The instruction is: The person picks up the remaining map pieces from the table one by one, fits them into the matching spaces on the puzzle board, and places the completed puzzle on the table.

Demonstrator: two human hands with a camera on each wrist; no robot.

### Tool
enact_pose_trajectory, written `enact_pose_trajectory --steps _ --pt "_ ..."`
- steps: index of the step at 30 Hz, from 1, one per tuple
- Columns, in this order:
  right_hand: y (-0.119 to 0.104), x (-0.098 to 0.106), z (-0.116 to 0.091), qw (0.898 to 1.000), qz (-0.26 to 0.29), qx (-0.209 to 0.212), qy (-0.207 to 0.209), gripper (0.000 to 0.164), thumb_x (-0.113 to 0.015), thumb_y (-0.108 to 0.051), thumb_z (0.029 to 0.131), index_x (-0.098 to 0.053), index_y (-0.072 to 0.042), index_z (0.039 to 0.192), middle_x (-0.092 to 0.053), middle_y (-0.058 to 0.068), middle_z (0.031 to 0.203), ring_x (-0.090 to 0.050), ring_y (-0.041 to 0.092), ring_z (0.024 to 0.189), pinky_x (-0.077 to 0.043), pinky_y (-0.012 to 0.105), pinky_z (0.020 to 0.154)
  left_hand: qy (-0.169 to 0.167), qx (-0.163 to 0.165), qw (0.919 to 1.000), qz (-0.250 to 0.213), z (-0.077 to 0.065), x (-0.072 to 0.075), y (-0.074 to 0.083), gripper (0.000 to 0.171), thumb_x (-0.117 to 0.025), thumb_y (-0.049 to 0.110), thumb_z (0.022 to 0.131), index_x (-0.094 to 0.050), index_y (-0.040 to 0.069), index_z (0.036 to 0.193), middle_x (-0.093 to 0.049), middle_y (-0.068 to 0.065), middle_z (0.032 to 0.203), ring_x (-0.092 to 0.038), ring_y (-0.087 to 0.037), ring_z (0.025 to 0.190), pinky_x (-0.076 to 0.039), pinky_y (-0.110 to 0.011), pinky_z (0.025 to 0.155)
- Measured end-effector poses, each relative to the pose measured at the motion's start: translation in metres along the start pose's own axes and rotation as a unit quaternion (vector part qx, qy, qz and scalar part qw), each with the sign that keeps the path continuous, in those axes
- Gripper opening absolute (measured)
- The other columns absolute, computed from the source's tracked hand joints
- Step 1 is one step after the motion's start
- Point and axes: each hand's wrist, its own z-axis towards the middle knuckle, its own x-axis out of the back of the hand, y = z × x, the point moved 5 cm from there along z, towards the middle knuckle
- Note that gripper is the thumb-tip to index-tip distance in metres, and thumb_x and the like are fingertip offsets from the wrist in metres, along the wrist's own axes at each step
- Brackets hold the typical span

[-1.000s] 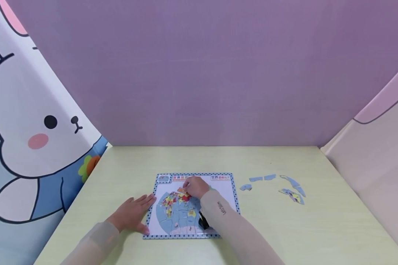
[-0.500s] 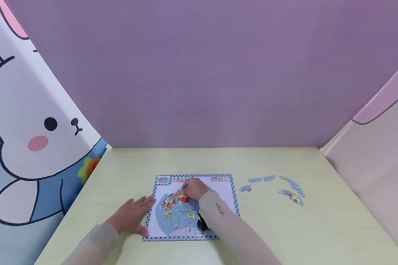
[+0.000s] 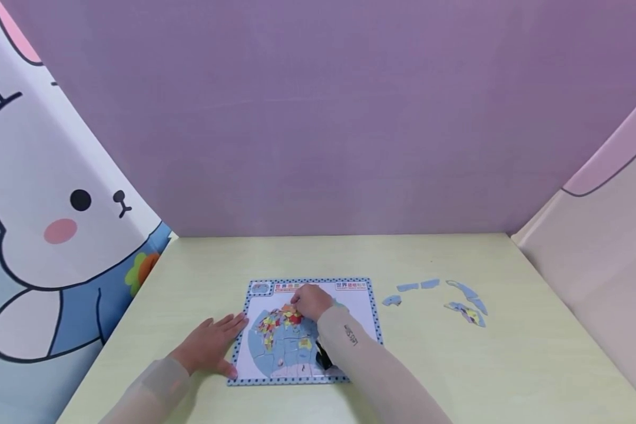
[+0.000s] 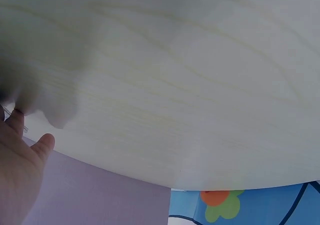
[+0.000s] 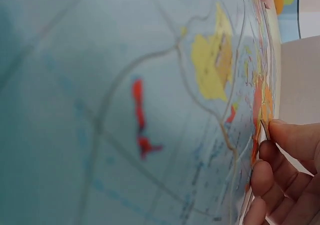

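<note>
A world-map jigsaw puzzle board [image 3: 361, 309] with a dotted blue border lies on the table, much of its round map filled with pieces. My left hand [image 3: 206, 344] rests with spread fingers along the board's left edge; the left wrist view catches part of this hand at its left side. Over the map's upper part, my right hand [image 3: 311, 301] pinches a puzzle piece [image 5: 265, 128] between thumb and fingertip. That piece's edge shows beside orange and red map areas in the right wrist view. My right forearm hides the map's right side.
Right of the board lie several loose puzzle pieces, among them a pale blue one [image 3: 392, 300], a long curved one [image 3: 463, 290] and a colourful one [image 3: 467, 314]. A purple panel [image 3: 344, 118] stands behind the table [image 3: 535, 353]; a rabbit-print cloth [image 3: 26, 176] hangs at left.
The head view has tilted slightly. My right hand stays at the same part of the map with barely any movement, and my left hand keeps its place at the board's edge.
</note>
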Motion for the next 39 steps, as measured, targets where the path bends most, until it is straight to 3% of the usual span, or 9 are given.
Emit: enact_pose_trajectory --steps 21,39 --pt "0.000 -0.004 0.001 1.000 -0.009 0.016 -0.009 0.012 -0.067 -0.016 0.090 -0.076 -0.011 0.097 -0.070 -0.001 0.093 -0.062 0.012 0.080 -0.052 0.035 0.078 0.006 -0.006 0.9999 -0.008 -0.001 -0.004 -0.002 0.111 -0.073 0.068 0.063 -0.037 0.006 0.147 -0.033 -0.010 0.153 -0.029 -0.034 0.140 -0.026 -0.064 0.105" --pt "0.007 -0.005 0.009 0.999 0.027 0.003 -0.032 0.012 -0.067 -0.018 0.089 -0.074 -0.013 0.098 -0.068 -0.002 0.097 -0.061 0.013 0.084 -0.052 0.037 0.081 0.007 -0.006 0.9999 -0.014 0.003 -0.003 -0.003 0.110 -0.074 0.068 0.063 -0.036 0.009 0.148 -0.031 -0.006 0.154 -0.027 -0.032 0.141 -0.026 -0.062 0.106"
